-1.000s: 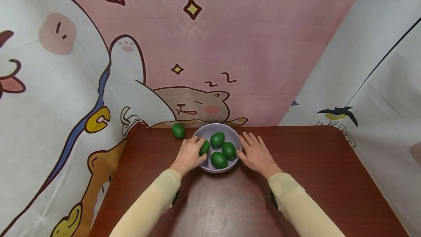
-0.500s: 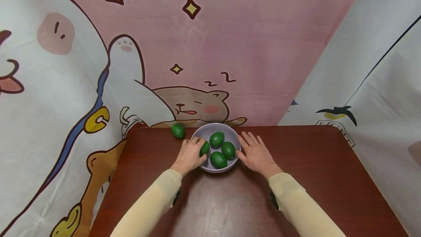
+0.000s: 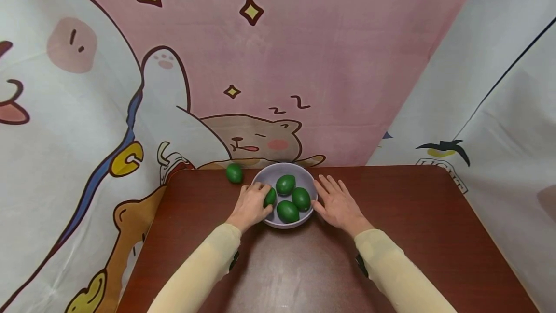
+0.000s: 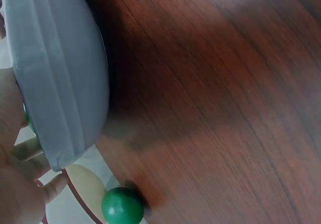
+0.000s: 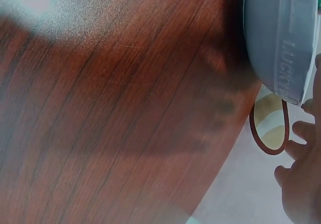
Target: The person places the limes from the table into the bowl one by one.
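Observation:
A light purple bowl stands near the far edge of the table, with several green limes in it, among them a front lime and a back lime. My left hand reaches over the bowl's left rim and grips a lime between thumb and fingers; part of that lime is hidden by the hand. On the right, my right hand has its fingers extended, thumb and fingertips right at the bowl's rim. The left wrist view shows the outer wall of the bowl with fingers over its edge.
One more lime lies on the table left of the bowl, near the back edge. The dark red wooden table backs onto a hanging cloth printed with cartoon animals. Raised lettering marks the bowl in the right wrist view.

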Demonstrator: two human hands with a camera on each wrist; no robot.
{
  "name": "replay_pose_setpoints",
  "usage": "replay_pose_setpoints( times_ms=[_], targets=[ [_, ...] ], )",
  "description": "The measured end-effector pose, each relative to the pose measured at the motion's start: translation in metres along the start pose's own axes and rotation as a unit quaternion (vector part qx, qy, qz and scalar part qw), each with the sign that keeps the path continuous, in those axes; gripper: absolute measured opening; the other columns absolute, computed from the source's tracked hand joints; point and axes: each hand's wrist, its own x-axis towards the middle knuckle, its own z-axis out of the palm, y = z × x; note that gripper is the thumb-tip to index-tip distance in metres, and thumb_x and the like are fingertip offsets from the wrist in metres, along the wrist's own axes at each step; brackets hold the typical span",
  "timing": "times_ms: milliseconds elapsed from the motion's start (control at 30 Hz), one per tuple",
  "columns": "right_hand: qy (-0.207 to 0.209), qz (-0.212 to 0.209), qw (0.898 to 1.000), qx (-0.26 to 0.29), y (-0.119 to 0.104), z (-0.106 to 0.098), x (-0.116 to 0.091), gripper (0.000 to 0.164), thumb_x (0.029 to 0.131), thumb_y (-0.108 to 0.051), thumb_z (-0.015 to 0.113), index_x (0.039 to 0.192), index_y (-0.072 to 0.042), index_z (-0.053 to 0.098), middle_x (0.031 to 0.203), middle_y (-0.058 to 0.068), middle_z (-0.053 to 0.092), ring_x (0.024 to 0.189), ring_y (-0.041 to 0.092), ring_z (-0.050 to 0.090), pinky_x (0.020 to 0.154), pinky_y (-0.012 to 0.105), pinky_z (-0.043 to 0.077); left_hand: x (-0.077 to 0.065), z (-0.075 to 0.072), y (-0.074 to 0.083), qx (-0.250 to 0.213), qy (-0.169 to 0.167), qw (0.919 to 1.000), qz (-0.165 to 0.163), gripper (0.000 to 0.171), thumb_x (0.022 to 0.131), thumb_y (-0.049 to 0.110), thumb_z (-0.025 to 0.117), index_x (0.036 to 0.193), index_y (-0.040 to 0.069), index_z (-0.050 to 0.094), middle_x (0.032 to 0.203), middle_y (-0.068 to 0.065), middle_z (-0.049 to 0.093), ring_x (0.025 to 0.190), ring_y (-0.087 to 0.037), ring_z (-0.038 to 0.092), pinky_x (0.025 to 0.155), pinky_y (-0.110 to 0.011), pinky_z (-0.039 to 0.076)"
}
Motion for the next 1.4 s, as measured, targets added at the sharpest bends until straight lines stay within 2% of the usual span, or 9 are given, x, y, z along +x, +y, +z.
replay_pose_setpoints(
  times_ms=[200, 467, 1033, 1400],
  targets=[
    [-0.003, -0.003, 1.0, 0.001, -0.0015, -0.0005, -0.0006, 0.068, 0.097, -0.052, 0.042, 0.153, -0.015, 0.033, 0.159, 0.011, 0.026, 0.148, 0.031, 0.017, 0.118, 0.053, 0.015, 0.0008, 0.0014, 0.0008, 0.002, -0.004, 1.0, -0.004, 0.048, 0.081, 0.031, 0.073, 0.123, 0.011, 0.059, 0.117, -0.011, 0.061, 0.101, -0.026, 0.06, 0.093, -0.049, 0.039],
    [-0.005, 0.002, 1.0, 0.014, -0.003, 0.0004, -0.0016, 0.067, 0.096, -0.051, 0.045, 0.152, -0.015, 0.034, 0.159, 0.011, 0.026, 0.148, 0.031, 0.016, 0.119, 0.052, 0.011, 0.0015, 0.0028, 0.0017, 0.004, 0.0, 0.9999, -0.013, 0.048, 0.083, 0.028, 0.072, 0.125, 0.009, 0.06, 0.119, -0.012, 0.061, 0.108, -0.03, 0.06, 0.094, -0.051, 0.04],
    [0.0, 0.005, 1.0, 0.011, -0.0026, 0.0025, -0.0018, 0.072, 0.095, -0.053, 0.046, 0.153, -0.014, 0.031, 0.158, 0.011, 0.027, 0.147, 0.032, 0.019, 0.117, 0.054, 0.016, -0.0002, 0.0006, 0.0012, 0.011, 0.0, 0.9998, -0.019, 0.044, 0.083, 0.029, 0.071, 0.122, 0.01, 0.061, 0.119, -0.011, 0.06, 0.109, -0.031, 0.058, 0.094, -0.05, 0.04],
    [-0.012, 0.011, 1.0, 0.017, -0.0034, -0.0006, -0.0027, 0.073, 0.095, -0.054, 0.046, 0.154, -0.013, 0.03, 0.159, 0.012, 0.027, 0.148, 0.032, 0.018, 0.118, 0.053, 0.012, -0.0019, -0.0028, -0.0022, -0.003, 0.026, 0.9996, -0.005, 0.04, 0.086, 0.027, 0.069, 0.121, 0.009, 0.062, 0.12, -0.011, 0.06, 0.111, -0.031, 0.056, 0.096, -0.049, 0.04]
  ],
)
